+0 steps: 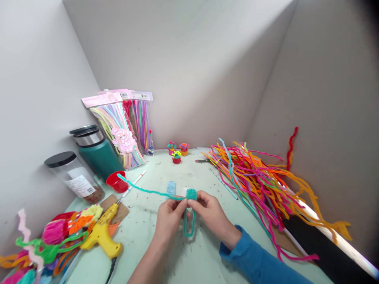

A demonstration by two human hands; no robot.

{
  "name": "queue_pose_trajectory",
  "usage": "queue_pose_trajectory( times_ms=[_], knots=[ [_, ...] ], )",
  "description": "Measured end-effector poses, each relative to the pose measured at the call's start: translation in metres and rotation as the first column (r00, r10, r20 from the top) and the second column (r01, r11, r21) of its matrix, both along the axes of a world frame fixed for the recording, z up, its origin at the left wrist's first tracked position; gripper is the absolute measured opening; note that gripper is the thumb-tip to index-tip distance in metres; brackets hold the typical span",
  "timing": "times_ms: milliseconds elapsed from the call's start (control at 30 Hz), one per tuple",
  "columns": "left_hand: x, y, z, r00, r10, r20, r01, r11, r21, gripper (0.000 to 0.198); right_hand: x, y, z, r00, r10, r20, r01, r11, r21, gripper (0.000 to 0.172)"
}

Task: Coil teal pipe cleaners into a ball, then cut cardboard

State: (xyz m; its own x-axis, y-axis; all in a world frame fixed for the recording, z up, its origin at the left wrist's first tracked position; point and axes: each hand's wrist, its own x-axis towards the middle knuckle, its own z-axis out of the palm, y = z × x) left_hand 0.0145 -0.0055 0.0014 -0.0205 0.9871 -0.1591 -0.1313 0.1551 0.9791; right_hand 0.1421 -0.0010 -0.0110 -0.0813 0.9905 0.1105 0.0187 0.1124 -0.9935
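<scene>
My left hand [169, 216] pinches a teal pipe cleaner [151, 192], whose long free end stretches left to above the red cup. My right hand [213, 213] grips the same work from the other side, its fingertips almost touching the left ones. Between them, teal is wound in tight rows at the top, next to a whitish flat piece [184, 192] partly covered by fingers. Below hangs a long teal loop [189, 230] over what seems a clear strip. Just beyond the left hand, a light blue wound piece [171, 187] lies on the table.
A yellow hot glue gun [103, 232] rests at left by colourful pipe-cleaner pieces [56, 232]. Behind are a red cup [116, 182], a clear jar [78, 179] and a green bottle [97, 152]. Loose pipe cleaners [251, 173] heap at right. Small figures [177, 157] stand at the back.
</scene>
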Motion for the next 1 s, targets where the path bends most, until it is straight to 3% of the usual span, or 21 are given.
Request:
queue_pose_trajectory(
  times_ms=[533,800,1000],
  knots=[
    [0.002,-0.001,-0.001,0.996,-0.023,0.089,0.031,0.996,-0.089,0.028,0.003,0.002,-0.004,0.998,-0.028,0.061,0.029,1.0,-0.003,0.018],
    [0.002,0.002,-0.01,0.997,-0.069,-0.034,0.068,0.997,-0.031,0.027,0.003,0.004,-0.01,0.987,-0.091,0.133,0.09,0.996,0.013,0.013],
    [0.002,0.001,-0.007,0.954,-0.059,-0.293,0.09,0.991,0.095,0.025,0.004,0.005,-0.01,0.974,-0.133,0.182,0.133,0.991,0.013,0.01]
  ],
)
